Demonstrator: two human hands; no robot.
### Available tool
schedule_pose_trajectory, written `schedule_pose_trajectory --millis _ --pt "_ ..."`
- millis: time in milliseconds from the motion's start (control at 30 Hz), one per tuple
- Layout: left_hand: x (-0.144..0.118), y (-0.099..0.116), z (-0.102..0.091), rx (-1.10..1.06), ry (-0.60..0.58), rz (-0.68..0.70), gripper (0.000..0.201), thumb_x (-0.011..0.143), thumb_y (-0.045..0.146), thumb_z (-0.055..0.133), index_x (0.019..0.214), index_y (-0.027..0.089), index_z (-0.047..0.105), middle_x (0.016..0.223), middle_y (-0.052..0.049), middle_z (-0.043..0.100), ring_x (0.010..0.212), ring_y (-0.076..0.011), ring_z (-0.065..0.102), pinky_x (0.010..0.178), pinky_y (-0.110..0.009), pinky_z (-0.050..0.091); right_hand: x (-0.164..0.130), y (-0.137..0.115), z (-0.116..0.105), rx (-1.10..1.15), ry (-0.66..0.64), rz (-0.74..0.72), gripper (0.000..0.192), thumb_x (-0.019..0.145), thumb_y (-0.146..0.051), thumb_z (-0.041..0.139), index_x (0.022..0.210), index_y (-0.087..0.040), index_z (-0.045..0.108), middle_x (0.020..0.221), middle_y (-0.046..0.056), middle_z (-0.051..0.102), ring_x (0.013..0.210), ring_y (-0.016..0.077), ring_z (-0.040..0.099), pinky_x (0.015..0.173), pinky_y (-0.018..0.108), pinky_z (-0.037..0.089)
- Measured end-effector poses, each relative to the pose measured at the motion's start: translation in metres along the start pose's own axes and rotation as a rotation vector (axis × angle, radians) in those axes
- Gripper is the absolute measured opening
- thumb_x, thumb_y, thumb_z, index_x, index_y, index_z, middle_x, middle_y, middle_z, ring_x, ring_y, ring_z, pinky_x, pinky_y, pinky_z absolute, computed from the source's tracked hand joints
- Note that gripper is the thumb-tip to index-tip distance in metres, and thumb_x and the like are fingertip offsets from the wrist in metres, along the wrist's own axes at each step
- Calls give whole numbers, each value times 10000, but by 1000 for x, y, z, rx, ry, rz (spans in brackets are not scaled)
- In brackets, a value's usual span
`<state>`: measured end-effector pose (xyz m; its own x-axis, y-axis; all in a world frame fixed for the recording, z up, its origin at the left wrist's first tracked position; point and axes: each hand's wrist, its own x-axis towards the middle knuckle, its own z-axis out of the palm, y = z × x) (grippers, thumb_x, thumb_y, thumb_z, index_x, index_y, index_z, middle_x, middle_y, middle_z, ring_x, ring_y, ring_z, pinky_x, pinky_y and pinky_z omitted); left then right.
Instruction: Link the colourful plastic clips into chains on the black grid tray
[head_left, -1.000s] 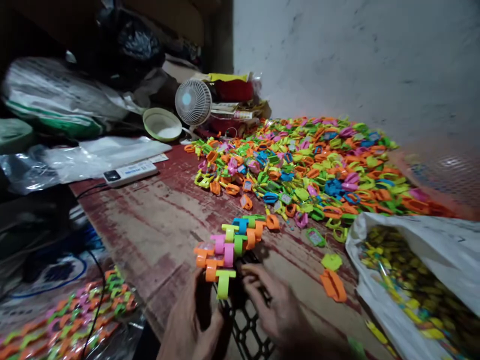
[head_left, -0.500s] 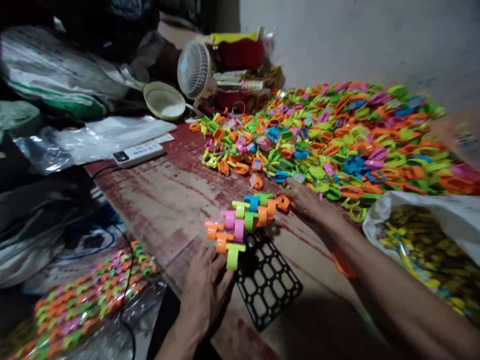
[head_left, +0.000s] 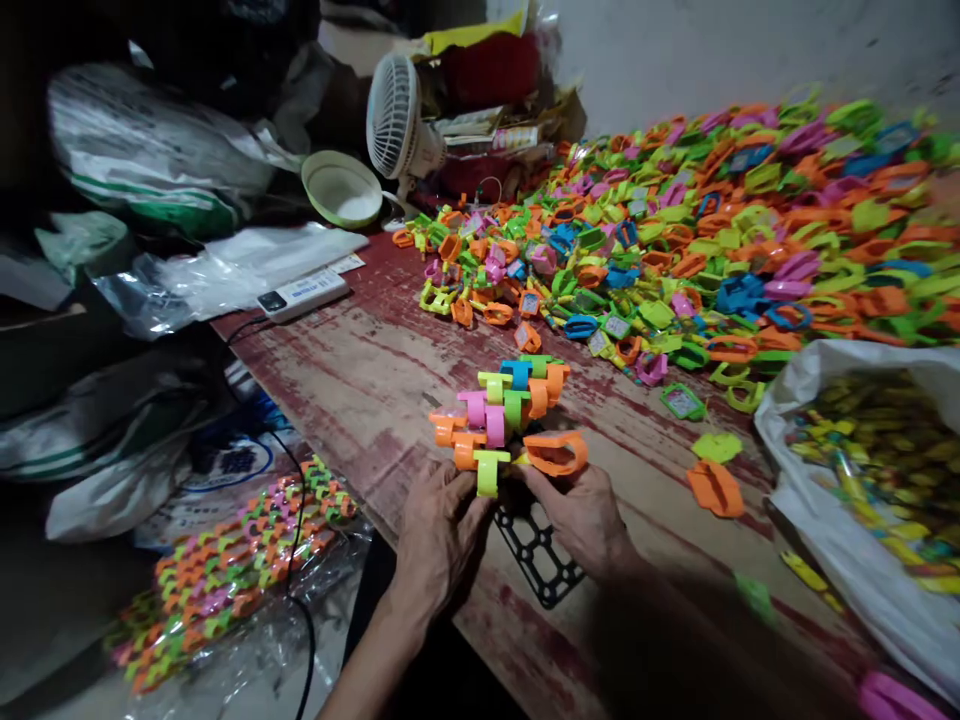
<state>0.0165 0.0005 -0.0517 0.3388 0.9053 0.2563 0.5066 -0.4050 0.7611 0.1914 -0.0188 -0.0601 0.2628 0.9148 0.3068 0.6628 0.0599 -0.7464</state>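
A black plastic grid tray (head_left: pixel 551 590) lies on the table in front of me, its far part covered by rows of coloured toy watches (head_left: pixel 495 425) in orange, pink, blue, green and yellow. My left hand (head_left: pixel 439 535) is closed at the tray's near left edge, fingers curled, the thumb by a yellow-green watch (head_left: pixel 487 472). What its fingertips grip is partly hidden. My right hand (head_left: pixel 585 515) pinches an orange toy watch (head_left: pixel 556 453) just above the tray, beside the right side of the rows. The watch's lower end is hidden behind the fingers.
A large heap of loose toy watches (head_left: pixel 675 240) covers the table's back right. An open white sack (head_left: pixel 795 440) of small yellow pieces stands right. A loose orange watch (head_left: pixel 715 487) lies nearer. A fan (head_left: pixel 394 118), bowl (head_left: pixel 341 188) and power strip (head_left: pixel 304 295) sit back left.
My right hand has come back from the edge of the heap to the tray with an orange toy watch. My left hand stays at the tray's edge. The view has shifted slightly.
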Motion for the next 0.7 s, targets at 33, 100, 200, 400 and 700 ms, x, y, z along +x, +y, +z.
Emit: schedule_pose_trajectory --millis 33,100,200,400,700 --pt "0 0 0 -2 0 6 180 963 257 554 932 217 727 1005 -62 709 979 -249 621 871 -389 513 2 0 2 -16 12 -4 231 883 -386 621 871 -192 747 747 65 755 651 225 721 593 291 592" --pt "1 -2 0 -6 6 13 199 967 274 549 946 214 737 972 -70 706 946 -251 616 848 -393 514 5 -1 2 -20 36 -83 241 885 -379 609 918 -188 751 785 73 764 687 230 734 641 302 607" --pt "2 -4 2 -25 12 24 194 957 282 564 952 224 749 946 -71 702 927 -255 611 827 -396 513 9 -8 -1 -20 87 -335 205 903 -287 577 967 -190 745 853 78 773 742 214 744 715 284 616" --pt "3 -2 2 -10 1 0 188 923 246 551 903 194 731 933 -89 681 909 -271 590 826 -428 506 10 -12 -1 -90 10 -432 204 871 -133 532 941 -187 716 782 61 745 698 189 725 660 232 586" --pt "-1 -3 14 1 74 -55 166 857 288 551 835 233 706 880 -57 746 915 -275 686 898 -446 540 0 -13 11 -20 7 -363 291 848 -120 513 1055 -195 703 932 82 758 820 207 725 749 272 589"
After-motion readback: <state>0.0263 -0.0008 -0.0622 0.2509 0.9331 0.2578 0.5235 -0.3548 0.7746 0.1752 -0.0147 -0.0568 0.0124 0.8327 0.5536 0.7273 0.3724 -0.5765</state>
